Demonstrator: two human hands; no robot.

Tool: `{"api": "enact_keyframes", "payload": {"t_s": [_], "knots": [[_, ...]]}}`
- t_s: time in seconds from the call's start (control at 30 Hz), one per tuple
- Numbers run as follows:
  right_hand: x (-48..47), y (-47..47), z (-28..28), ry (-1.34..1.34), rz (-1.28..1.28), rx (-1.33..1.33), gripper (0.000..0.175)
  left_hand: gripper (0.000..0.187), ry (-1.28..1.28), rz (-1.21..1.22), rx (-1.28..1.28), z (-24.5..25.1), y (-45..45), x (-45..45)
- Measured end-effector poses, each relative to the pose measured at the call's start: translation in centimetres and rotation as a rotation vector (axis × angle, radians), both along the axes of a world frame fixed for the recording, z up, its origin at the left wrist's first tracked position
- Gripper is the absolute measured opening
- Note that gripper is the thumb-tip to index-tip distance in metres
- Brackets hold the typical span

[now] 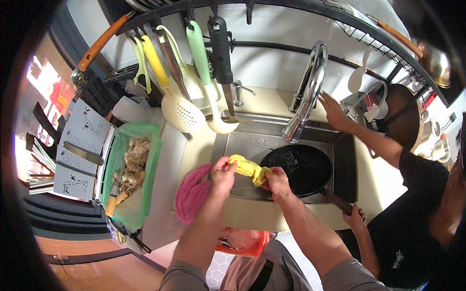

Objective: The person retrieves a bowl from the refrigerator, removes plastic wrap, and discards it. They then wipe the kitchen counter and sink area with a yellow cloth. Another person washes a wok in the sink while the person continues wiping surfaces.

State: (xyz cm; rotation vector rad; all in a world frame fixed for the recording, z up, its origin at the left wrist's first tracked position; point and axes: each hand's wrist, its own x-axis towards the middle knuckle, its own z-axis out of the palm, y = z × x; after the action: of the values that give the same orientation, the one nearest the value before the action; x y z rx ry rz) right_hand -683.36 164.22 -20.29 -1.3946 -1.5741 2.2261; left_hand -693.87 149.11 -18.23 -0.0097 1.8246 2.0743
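Note:
Between my two hands a bunched yellow cloth [247, 169] is stretched above the left part of the steel sink [240, 143]. My left hand [222, 177] grips one end and my right hand [278, 183] grips the other. Just right of the cloth, a black frying pan [309, 171] lies in the sink under the chrome faucet [309, 91]. A co-worker's hand [354, 220] holds the pan's handle [338, 202], and that person's other hand [336, 112] is beside the faucet. A pink cloth [193, 194] lies on the counter left of my left hand.
Ladles and spatulas, among them a cream slotted spoon [184, 111], hang over the sink's back left. A green plastic basket [154, 174] holds food pieces and a wooden-handled tool [113, 198]. A knife block [82, 145] stands beyond it. Below the counter edge is a red container [247, 242].

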Motion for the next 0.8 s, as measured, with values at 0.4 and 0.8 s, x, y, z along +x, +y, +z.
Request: {"api": "enact_keyframes", "payload": {"t_s": [0.4,0.8], "knots": [[-0.6,-2.9,-1.4,0.195,0.510,0.601,0.087,0.011,0.383,-0.479,-0.190,4.4,0.3,1.4],[-1.5,-3.2,-0.3,0.049,0.258,0.280,0.033,0.062,0.048,-0.260,-0.364,-0.3,-2.8,-0.2]]}}
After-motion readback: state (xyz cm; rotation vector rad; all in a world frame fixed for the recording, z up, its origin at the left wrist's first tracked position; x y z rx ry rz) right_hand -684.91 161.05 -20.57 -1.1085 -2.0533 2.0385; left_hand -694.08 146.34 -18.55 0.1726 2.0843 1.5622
